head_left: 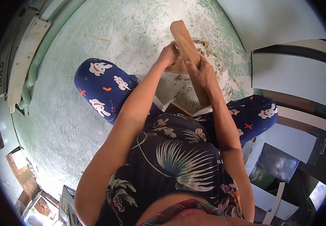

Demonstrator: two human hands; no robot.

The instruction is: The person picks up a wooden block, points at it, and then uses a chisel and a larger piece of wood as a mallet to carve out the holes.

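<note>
A long wooden block (pixel 185 40) is tilted upright in front of me, its far end raised above the floor. My right hand (pixel 203 74) is wrapped round its lower part, with the thumb on the near face. Just left of the block, my left hand (pixel 169 55) is closed; what its fingers hold is hidden. Below my hands lies a flat brown wooden piece (pixel 179 67) on the floor, partly covered by the block. Brown shavings or crumbs (pixel 207 48) are scattered around it.
The worn green-white floor (pixel 69 101) surrounds me. A ribbed green hose (pixel 49 42) and a long board (pixel 32 49) run along the left. Pale panels (pixel 292 75) are stacked at the right, with a large white sheet (pixel 279 20) at upper right. My patterned knees flank my arms.
</note>
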